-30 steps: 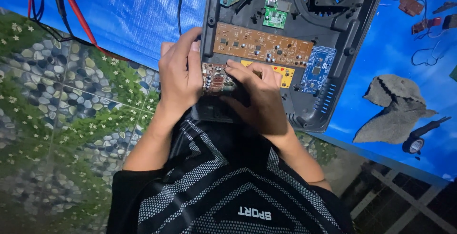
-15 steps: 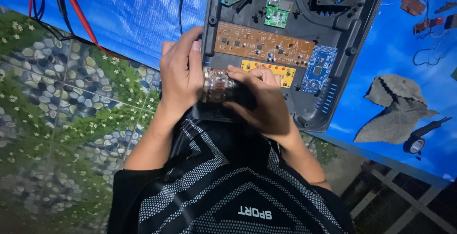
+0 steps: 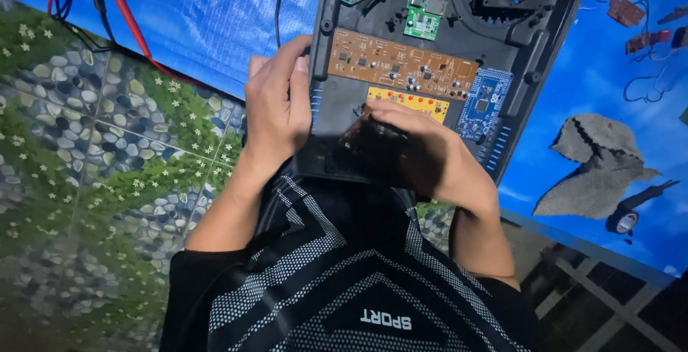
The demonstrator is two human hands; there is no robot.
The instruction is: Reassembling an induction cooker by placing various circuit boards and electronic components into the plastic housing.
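An opened black device case (image 3: 527,26) lies on a blue tarp, with a brown circuit board (image 3: 401,65), a small green board (image 3: 423,17), a yellow board (image 3: 412,101) and a blue board (image 3: 484,105) inside. My left hand (image 3: 276,105) grips the case's left edge. My right hand (image 3: 423,151) holds a small dark circuit board (image 3: 365,137) tilted over the case's near end, just below the yellow board. My dark patterned shirt (image 3: 337,273) hides the case's near edge.
Red and black probe leads (image 3: 118,8) lie at the upper left. A grey rag (image 3: 595,162) and a roll of black tape (image 3: 625,219) sit on the blue tarp (image 3: 215,15) at right. Small loose boards with wires (image 3: 631,15) lie top right. Pebble-patterned floor (image 3: 86,144) spreads left.
My right hand has lifted and turned the small board, which showed its component side before and is now dark and tilted. My left hand stays on the case's edge.
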